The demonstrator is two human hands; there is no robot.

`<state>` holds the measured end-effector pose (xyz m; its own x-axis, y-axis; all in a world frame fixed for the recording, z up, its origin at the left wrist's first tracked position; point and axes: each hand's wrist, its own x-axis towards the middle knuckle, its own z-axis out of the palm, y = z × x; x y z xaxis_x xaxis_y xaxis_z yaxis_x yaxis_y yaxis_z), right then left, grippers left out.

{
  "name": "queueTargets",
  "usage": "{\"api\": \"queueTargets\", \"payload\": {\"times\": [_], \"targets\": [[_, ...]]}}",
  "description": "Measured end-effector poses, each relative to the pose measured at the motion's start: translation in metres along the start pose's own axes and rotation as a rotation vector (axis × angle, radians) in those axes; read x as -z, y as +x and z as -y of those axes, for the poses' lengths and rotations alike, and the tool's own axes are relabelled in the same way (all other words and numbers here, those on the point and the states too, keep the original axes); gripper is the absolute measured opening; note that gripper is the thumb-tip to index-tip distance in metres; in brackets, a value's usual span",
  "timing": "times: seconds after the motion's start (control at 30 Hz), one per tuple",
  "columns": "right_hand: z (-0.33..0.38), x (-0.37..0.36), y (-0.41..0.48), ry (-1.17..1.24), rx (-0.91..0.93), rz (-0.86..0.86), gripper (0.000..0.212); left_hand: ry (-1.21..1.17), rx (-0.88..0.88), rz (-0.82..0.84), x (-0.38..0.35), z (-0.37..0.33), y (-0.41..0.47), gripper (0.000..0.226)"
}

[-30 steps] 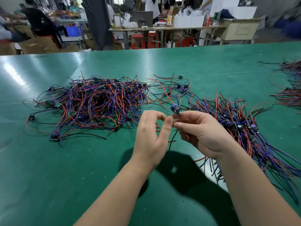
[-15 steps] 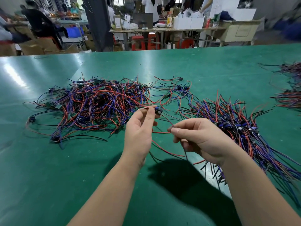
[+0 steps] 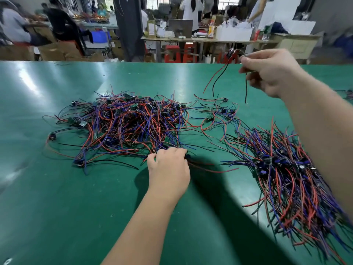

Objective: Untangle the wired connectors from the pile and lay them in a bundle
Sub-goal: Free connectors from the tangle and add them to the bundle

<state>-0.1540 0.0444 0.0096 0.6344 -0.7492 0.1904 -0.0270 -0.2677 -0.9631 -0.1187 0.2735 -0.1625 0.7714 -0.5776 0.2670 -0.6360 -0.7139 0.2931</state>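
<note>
Now the right hand [image 3: 271,73] pinches one connector [image 3: 232,52] high over the table [image 3: 57,207], wires [image 3: 214,81] dangling free, while the left hand's [image 3: 169,169] curled fingers [image 3: 180,151] grip the pile's [image 3: 129,123] near edge, and a slow swing right should land it on the bundle [image 3: 282,165].

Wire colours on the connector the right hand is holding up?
Red and black leads hang from the lifted wired connector in the right hand; head view.

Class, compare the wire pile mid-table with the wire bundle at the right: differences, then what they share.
The pile is a knot, wires looping every way; in the bundle they lie roughly parallel. The pile's connectors are scattered; the bundle's cluster in one band. The left hand grips wires at the pile, not the bundle. Both hold red, blue and black wires.
</note>
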Motion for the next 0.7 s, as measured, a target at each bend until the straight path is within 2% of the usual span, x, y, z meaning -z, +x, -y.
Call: {"api": "queueTargets", "payload": {"times": [0.03,0.17,0.27,0.33,0.43,0.57,0.63,0.7], "targets": [[-0.008,-0.001,0.012,-0.049,-0.042,0.006,0.002,0.027,0.014,0.000,0.000,0.002,0.000,0.034],[-0.050,-0.006,0.022,-0.348,-0.291,0.148,0.039,0.055,0.059,0.040,0.001,0.005,0.001,0.033],[-0.069,-0.011,0.008,-0.479,-0.365,0.221,0.048,0.069,0.071,0.075,0.001,0.006,0.002,0.034],[-0.072,-0.013,-0.005,-0.487,-0.333,0.229,0.045,0.057,0.080,0.058,0.001,0.006,0.002,0.030],[-0.072,-0.014,-0.028,-0.501,-0.197,0.145,0.025,0.030,0.102,0.011,0.001,0.006,0.003,0.024],[-0.067,-0.015,-0.074,-0.328,-0.064,0.062,0.017,0.112,0.131,0.001,0.001,0.008,0.004,0.029],[-0.068,-0.018,-0.102,-0.209,-0.062,0.135,0.018,0.160,0.130,-0.006,0.002,0.009,0.004,0.031],[-0.072,-0.021,-0.126,-0.154,-0.139,0.332,0.018,0.136,0.109,-0.062,0.005,0.006,0.004,0.031]]}}
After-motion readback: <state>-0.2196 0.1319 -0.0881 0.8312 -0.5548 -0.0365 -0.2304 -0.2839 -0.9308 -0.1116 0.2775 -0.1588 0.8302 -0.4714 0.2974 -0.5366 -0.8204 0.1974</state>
